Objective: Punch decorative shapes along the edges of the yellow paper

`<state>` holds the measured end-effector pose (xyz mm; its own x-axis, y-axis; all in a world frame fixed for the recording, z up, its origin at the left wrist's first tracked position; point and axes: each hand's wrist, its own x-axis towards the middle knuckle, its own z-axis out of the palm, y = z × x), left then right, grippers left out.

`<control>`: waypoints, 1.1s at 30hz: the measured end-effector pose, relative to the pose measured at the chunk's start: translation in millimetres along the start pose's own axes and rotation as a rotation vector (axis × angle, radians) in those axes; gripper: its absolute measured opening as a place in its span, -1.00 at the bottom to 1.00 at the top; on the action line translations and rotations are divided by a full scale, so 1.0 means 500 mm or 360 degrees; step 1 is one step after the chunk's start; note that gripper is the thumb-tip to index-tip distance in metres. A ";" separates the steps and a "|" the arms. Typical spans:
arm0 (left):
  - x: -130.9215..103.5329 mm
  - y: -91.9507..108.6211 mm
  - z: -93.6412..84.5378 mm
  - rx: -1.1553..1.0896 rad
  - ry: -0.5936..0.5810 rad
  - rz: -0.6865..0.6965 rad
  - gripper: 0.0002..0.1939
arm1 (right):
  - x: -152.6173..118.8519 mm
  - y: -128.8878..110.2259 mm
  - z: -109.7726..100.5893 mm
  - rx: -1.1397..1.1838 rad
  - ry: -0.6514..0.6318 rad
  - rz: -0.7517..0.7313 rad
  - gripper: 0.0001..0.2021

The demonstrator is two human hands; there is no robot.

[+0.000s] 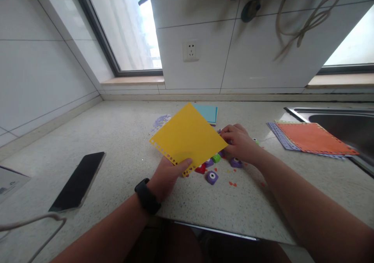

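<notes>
My left hand (168, 175), with a black watch on its wrist, grips a yellow sheet of paper (188, 138) by its lower corner, thumb on top. Small shapes are punched along the sheet's lower edges. Behind the sheet's right corner, my right hand (238, 140) has its fingers curled down among small craft punches; what they hold is mostly hidden, with a bit of purple between them. Nearby lie a purple punch (212, 177), another purple punch (236, 162), a green punch (216, 158) and a red punch (200, 168), some partly covered by the sheet.
Orange paper cutouts (233, 184) are scattered on the counter, and a lilac heap of cutouts (161, 122) lies behind. Blue sheets (207, 113) lie at the back. An orange punched sheet (314, 138) tops a stack beside the sink (344, 119). A black phone (77, 181) rests left.
</notes>
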<state>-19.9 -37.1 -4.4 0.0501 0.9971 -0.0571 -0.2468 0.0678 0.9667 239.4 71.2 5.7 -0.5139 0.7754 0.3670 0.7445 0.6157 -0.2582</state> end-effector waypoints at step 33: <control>0.000 0.009 0.006 -0.0032 0.0264 -0.0023 -0.81 | -0.008 -0.046 -0.028 0.0155 -0.0136 -0.0300 -0.84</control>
<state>-18.0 -36.8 0.8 -0.1065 0.9879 -0.1130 -0.2666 0.0811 0.9604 230.2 51.7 22.9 -0.6775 0.6518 0.3408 0.5894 0.7583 -0.2786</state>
